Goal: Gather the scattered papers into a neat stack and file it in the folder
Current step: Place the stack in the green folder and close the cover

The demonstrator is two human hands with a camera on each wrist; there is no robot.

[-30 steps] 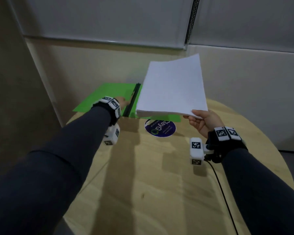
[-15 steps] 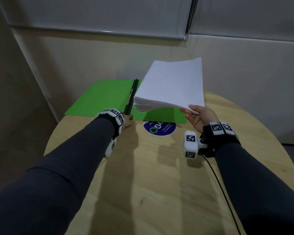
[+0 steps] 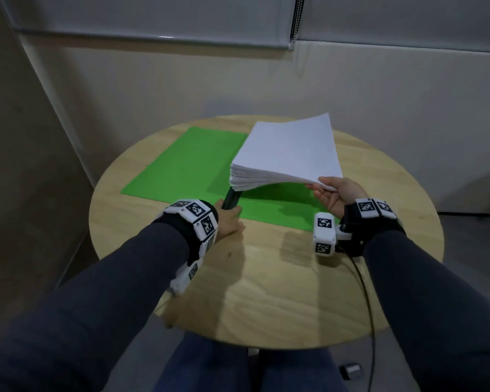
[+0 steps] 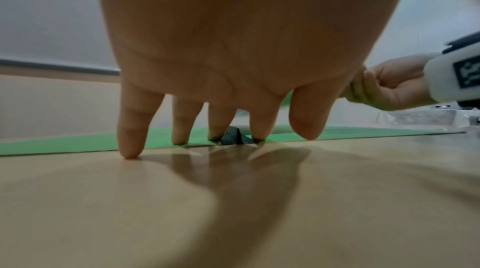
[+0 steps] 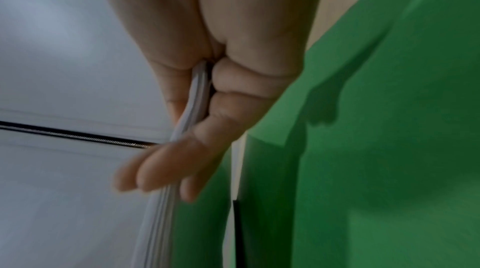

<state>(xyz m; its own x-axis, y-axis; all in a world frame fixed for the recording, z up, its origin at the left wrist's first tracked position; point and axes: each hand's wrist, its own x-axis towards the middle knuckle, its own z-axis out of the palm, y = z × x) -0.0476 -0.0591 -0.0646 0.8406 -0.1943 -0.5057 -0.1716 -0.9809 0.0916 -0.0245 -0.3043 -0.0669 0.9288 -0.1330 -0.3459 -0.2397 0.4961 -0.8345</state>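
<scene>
A round wooden table [image 3: 266, 292] holds a big green folder [image 3: 181, 168] lying open and flat, with a dark strip [image 3: 230, 200] down its middle. Above the folder's right half, not touching it, is a thick stack of white papers [image 3: 289, 154], tilted, and the right hand [image 3: 335, 193] pinches its near right corner between thumb and fingers. The left hand [image 3: 228, 222] is spread out with straight fingers [image 4: 131, 129], its tips pressing down on the folder's near edge and the table, right by the dark strip.
</scene>
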